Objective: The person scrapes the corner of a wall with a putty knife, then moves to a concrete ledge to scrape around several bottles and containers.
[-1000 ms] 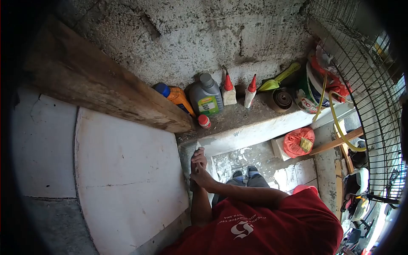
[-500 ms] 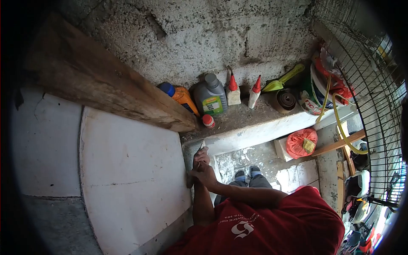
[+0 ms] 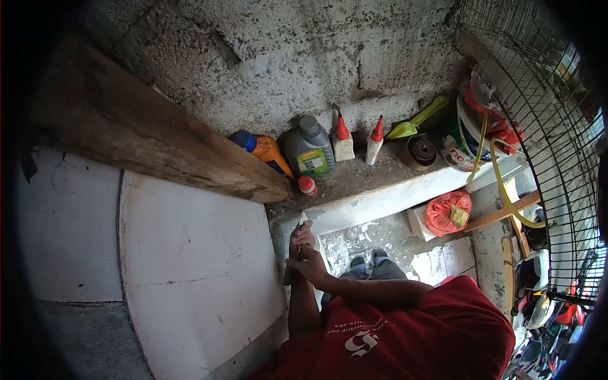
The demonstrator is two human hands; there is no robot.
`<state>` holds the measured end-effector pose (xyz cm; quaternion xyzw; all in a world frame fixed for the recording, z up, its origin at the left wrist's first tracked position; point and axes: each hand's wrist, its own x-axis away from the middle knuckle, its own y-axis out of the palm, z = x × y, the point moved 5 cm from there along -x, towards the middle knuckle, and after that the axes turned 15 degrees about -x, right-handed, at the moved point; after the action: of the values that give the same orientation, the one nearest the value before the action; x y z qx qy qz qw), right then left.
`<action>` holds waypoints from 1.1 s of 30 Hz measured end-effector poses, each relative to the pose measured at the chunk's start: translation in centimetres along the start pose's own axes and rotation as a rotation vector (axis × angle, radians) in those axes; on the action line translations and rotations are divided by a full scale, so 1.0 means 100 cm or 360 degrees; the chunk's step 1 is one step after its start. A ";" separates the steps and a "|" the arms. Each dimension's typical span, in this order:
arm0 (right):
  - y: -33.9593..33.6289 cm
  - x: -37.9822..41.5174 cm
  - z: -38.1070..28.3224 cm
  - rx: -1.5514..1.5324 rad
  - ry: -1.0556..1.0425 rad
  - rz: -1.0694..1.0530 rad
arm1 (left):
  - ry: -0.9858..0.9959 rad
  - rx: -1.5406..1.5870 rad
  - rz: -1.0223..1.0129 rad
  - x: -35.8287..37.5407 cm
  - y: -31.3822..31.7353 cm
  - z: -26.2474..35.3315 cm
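My left hand [image 3: 304,235] is closed round a long, narrow object [image 3: 289,273] with a dark lower end and a pale, pointed tip; its exact kind does not show. My right hand [image 3: 311,265] lies just below, fingers bent and pressed against the lower part of the object. What the right fingertips pinch is hidden. Both hands are close together beside the white tiled slab [image 3: 202,234], below the corner of the concrete ledge [image 3: 354,183]. On that ledge, a small bottle with a red cap [image 3: 307,185] stands closest to the hands.
Along the ledge stand an orange bottle [image 3: 271,154], a grey bottle [image 3: 310,149], two red-nozzled glue bottles [image 3: 342,140], a green scoop [image 3: 415,120] and a tub [image 3: 459,149]. A wooden beam [image 3: 158,126] crosses the left; a wire rack [image 3: 563,190] and a red bag [image 3: 448,213] are right.
Both hands stay together at nearly the same place. The right fingers have shifted slightly on the object, and more of its pale tip shows. The view has tilted slightly.
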<state>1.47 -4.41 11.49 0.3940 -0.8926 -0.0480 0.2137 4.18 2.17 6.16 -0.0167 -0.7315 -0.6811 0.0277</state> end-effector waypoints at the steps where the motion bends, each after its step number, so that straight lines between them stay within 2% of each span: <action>1: -0.005 -0.002 -0.001 -0.0015 -0.0059 0.0141 | -0.0044 -0.0032 -0.0013 -0.004 -0.005 -0.004; 2: -0.011 -0.001 -0.001 -0.0026 -0.0110 0.0278 | -0.0092 -0.0063 -0.0025 -0.009 -0.010 -0.008; 3: -0.024 -0.008 -0.003 -0.0245 -0.0136 0.0399 | -0.0163 -0.0101 -0.0043 -0.017 -0.015 -0.014; 5: -0.045 -0.009 -0.022 -0.0486 -0.0006 0.0358 | -0.0261 -0.0148 -0.0085 -0.032 -0.025 -0.024; 7: -0.055 -0.003 -0.019 -0.0489 0.0075 0.0305 | -0.0298 -0.0196 -0.0093 -0.037 -0.034 -0.029; 9: -0.060 -0.001 0.001 -0.0459 0.0137 0.0265 | -0.0223 -0.0322 -0.0022 -0.033 -0.045 -0.028; 13: -0.070 0.006 -0.005 -0.0656 0.0488 -0.0093 | 0.0399 -0.0720 0.0570 -0.009 -0.033 -0.028; 14: -0.076 0.008 -0.015 -0.0677 0.0565 -0.0229 | 0.0365 -0.0682 0.0502 -0.013 -0.034 -0.033; 15: -0.092 0.013 -0.028 -0.0084 0.0588 -0.0240 | 0.0428 -0.0577 0.0450 -0.018 -0.036 -0.038; 17: -0.117 0.008 -0.027 0.0232 0.0405 -0.0241 | 0.0551 -0.0367 0.0346 -0.032 -0.027 -0.054; 19: -0.144 0.010 -0.029 0.0554 0.0261 -0.0351 | 0.0596 -0.0528 0.0444 -0.042 -0.030 -0.065; 22: -0.176 0.009 -0.033 0.0902 -0.0244 -0.0423 | 0.0574 -0.0346 0.0462 -0.061 -0.036 -0.093; 23: -0.175 0.015 -0.051 0.0990 -0.0406 -0.0466 | 0.0589 -0.0290 0.0332 -0.068 -0.033 -0.099; 25: -0.174 0.027 -0.080 0.0890 -0.0374 -0.0478 | 0.0614 -0.0182 0.0084 -0.079 -0.028 -0.108; 26: -0.177 0.030 -0.090 0.0937 -0.0299 -0.0476 | 0.0633 -0.0024 0.0347 -0.084 -0.040 -0.109; 28: -0.179 0.034 -0.111 0.1067 -0.0219 -0.0484 | 0.0607 0.0262 0.0275 -0.099 -0.039 -0.112; 31: -0.196 0.023 -0.105 0.1054 -0.0454 -0.0372 | 0.0550 0.0541 0.0185 -0.121 -0.035 -0.122; 33: -0.201 0.019 -0.108 0.1050 -0.0473 -0.0316 | 0.0487 0.0603 0.0107 -0.133 -0.032 -0.127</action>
<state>18.61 -18.66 16.84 0.5150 -0.8388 0.1650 -0.0623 17.48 -10.57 2.98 0.0677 -0.8324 -0.5252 0.1633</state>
